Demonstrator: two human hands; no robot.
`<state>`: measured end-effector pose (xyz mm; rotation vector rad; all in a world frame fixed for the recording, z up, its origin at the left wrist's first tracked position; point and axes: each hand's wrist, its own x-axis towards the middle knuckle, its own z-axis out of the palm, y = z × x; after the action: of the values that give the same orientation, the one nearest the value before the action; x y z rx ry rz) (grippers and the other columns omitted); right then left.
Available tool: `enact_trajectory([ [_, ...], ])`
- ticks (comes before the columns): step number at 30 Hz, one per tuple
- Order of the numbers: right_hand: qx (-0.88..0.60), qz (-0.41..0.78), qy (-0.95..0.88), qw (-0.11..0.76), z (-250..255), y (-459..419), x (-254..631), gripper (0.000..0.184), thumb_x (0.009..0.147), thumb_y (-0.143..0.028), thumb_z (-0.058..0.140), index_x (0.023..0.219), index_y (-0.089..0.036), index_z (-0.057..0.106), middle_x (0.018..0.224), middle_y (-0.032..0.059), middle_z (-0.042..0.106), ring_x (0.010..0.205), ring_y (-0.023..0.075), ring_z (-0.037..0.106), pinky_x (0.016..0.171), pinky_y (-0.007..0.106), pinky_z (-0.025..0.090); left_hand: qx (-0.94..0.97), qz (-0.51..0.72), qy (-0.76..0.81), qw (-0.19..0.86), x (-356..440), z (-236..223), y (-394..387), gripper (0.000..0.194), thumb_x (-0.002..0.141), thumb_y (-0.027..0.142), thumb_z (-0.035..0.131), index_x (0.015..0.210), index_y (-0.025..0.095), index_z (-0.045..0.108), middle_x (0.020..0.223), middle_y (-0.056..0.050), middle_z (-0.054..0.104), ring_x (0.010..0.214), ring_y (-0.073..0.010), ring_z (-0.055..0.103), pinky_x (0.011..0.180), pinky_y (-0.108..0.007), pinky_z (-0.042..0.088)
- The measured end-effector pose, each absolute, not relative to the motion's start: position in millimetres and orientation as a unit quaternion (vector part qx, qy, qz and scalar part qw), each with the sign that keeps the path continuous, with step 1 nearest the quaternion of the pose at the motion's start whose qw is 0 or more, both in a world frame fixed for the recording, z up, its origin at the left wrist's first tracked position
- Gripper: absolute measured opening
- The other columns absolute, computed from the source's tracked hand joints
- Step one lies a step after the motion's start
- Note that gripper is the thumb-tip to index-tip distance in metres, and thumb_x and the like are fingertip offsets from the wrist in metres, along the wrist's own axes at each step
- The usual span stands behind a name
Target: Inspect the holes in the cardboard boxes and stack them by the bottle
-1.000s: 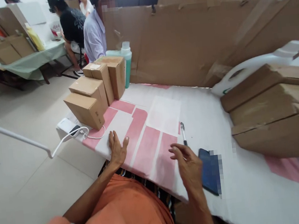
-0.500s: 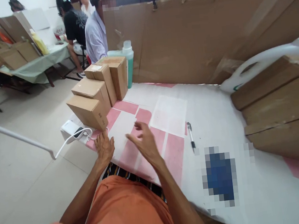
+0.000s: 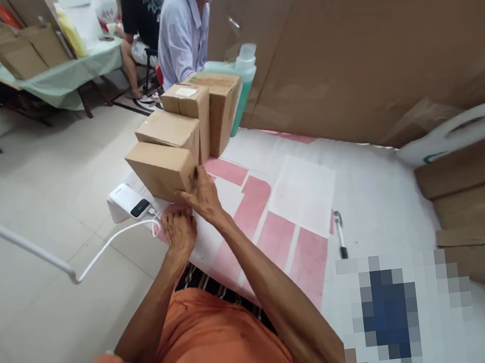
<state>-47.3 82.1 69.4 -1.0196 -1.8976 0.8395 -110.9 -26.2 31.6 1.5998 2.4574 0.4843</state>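
Several small brown cardboard boxes stand in a row at the table's left edge. My right hand [image 3: 203, 194] grips the near right corner of the nearest box [image 3: 161, 170], fingers wrapped on its side. My left hand [image 3: 179, 231] rests just below it on the pink and white table cover [image 3: 273, 224], fingers curled under, beside the white cable [image 3: 114, 241]. What the left fingers hold, if anything, is hidden.
A white power bank [image 3: 129, 200] lies at the table's corner with the cable plugged in. A green bottle [image 3: 243, 83] stands behind the boxes. A pen [image 3: 339, 232] and a blurred dark object [image 3: 388, 310] lie to the right. Cardboard sheets wall the back and right. People sit beyond.
My right hand moved from the table's middle leftward onto the nearest box. My left hand curled and shifted toward the cable. The view moved closer and down.
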Motion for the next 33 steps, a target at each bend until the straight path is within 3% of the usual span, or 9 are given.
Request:
enact_trajectory([
  [5,-0.385,0.374,-0.740,0.406,68.3,86.1,-27.9,0.062,0.075,-0.042,0.082,0.126,-0.024,0.051,0.117,0.0111,0.068,0.105,0.0312,0.065,0.091,0.053,0.059,0.593,0.128,0.787,0.111,-121.9,41.1,-35.1,0.023,0.090,0.016,0.058,0.101,0.014,0.078,0.105,-0.018,0.078,0.114,-0.0380,0.066,0.104,-0.053,0.043],
  [15,-0.409,0.403,-0.709,0.410,57.9,67.4,-35.0,0.064,0.081,-0.042,0.079,0.131,-0.018,0.049,0.127,0.0168,0.064,0.117,0.0325,0.061,0.104,0.056,0.053,0.712,0.134,0.670,0.161,-146.9,62.6,-62.0,0.008,0.085,0.022,0.069,0.084,0.021,0.076,0.094,-0.006,0.075,0.100,-0.0275,0.069,0.099,-0.043,0.049],
  [18,-0.396,0.417,-0.715,0.398,57.3,73.7,-39.3,0.070,0.081,-0.041,0.081,0.138,-0.020,0.047,0.134,0.0166,0.062,0.121,0.0322,0.059,0.106,0.056,0.052,0.718,0.144,0.660,0.167,-148.0,62.9,-61.6,0.017,0.089,0.032,0.069,0.076,0.022,0.074,0.090,-0.004,0.074,0.091,-0.0236,0.068,0.089,-0.037,0.052],
  [21,-0.376,0.438,-0.717,0.391,55.6,78.3,-36.6,0.080,0.080,-0.044,0.082,0.146,-0.021,0.043,0.143,0.0180,0.057,0.130,0.0329,0.056,0.106,0.055,0.053,0.719,0.148,0.659,0.162,-147.6,59.1,-62.4,0.026,0.091,0.043,0.071,0.074,0.023,0.072,0.089,-0.003,0.074,0.089,-0.0230,0.068,0.091,-0.038,0.052],
  [24,-0.378,0.448,-0.717,0.377,51.2,76.9,-31.2,0.092,0.077,-0.047,0.085,0.152,-0.018,0.040,0.150,0.0230,0.051,0.138,0.0357,0.052,0.106,0.056,0.054,0.720,0.142,0.663,0.151,-143.7,54.1,-66.4,0.023,0.092,0.044,0.072,0.082,0.023,0.074,0.095,-0.004,0.075,0.095,-0.0241,0.069,0.095,-0.038,0.053],
  [27,-0.399,0.448,-0.710,0.368,45.5,71.6,-25.9,0.103,0.073,-0.047,0.089,0.157,-0.017,0.037,0.155,0.0260,0.045,0.143,0.0394,0.048,0.104,0.060,0.055,0.709,0.134,0.679,0.135,-136.2,53.1,-76.0,0.019,0.094,0.036,0.069,0.103,0.021,0.075,0.111,-0.010,0.074,0.109,-0.0289,0.069,0.102,-0.043,0.052],
  [31,-0.402,0.458,-0.701,0.370,41.7,62.1,-9.4,0.101,0.074,-0.046,0.088,0.158,-0.021,0.038,0.157,0.0250,0.044,0.142,0.0403,0.049,0.102,0.062,0.056,0.682,0.108,0.718,0.087,-123.5,63.1,-101.6,0.053,0.091,0.036,0.071,0.138,0.015,0.060,0.139,-0.021,0.063,0.130,-0.0390,0.060,0.110,-0.055,0.049],
  [33,-0.402,0.460,-0.696,0.377,43.2,56.7,2.6,0.093,0.077,-0.046,0.085,0.155,-0.021,0.043,0.155,0.0237,0.048,0.137,0.0381,0.055,0.099,0.060,0.058,0.672,0.080,0.732,0.081,-114.6,72.7,-116.7,0.060,0.090,0.037,0.073,0.141,0.011,0.057,0.142,-0.024,0.061,0.130,-0.0411,0.060,0.107,-0.054,0.051],
])
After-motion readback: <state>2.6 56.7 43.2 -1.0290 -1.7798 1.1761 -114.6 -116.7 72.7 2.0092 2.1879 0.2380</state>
